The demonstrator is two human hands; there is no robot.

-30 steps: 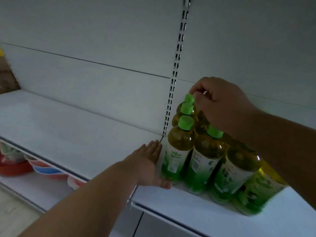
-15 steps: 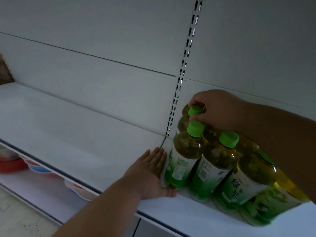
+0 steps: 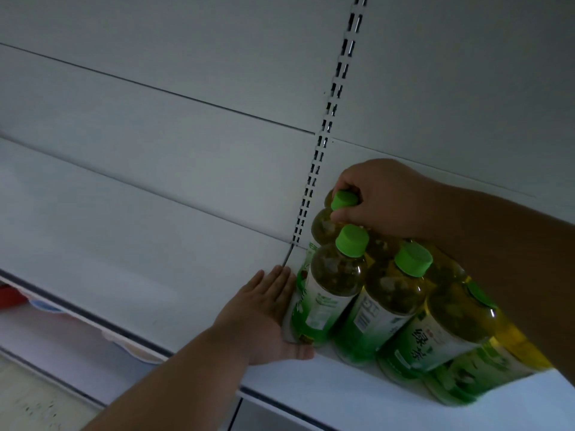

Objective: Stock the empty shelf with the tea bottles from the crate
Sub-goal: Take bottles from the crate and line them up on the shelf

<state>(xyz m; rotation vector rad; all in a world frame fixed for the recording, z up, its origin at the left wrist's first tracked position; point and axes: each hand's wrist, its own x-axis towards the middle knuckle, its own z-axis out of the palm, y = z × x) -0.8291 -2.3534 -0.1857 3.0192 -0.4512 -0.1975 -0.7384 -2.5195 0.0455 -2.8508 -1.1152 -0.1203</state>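
Note:
Several green-capped tea bottles stand packed together on the white shelf, just right of the slotted upright. My right hand is closed around the neck, just under the cap, of the rear-left bottle. My left hand lies flat with fingers together, pressed against the left side of the front-left bottle. The crate is out of view.
A slotted metal upright runs down the back panel to the shelf joint. The shelf stretches bare to the left. On a lower shelf at the far left sit red and blue bowl-like items. A bit of floor shows at bottom left.
My right hand has come down from above the caps onto the rear-left bottle's neck. My left hand stays against the front bottle. The camera view has shifted a little.

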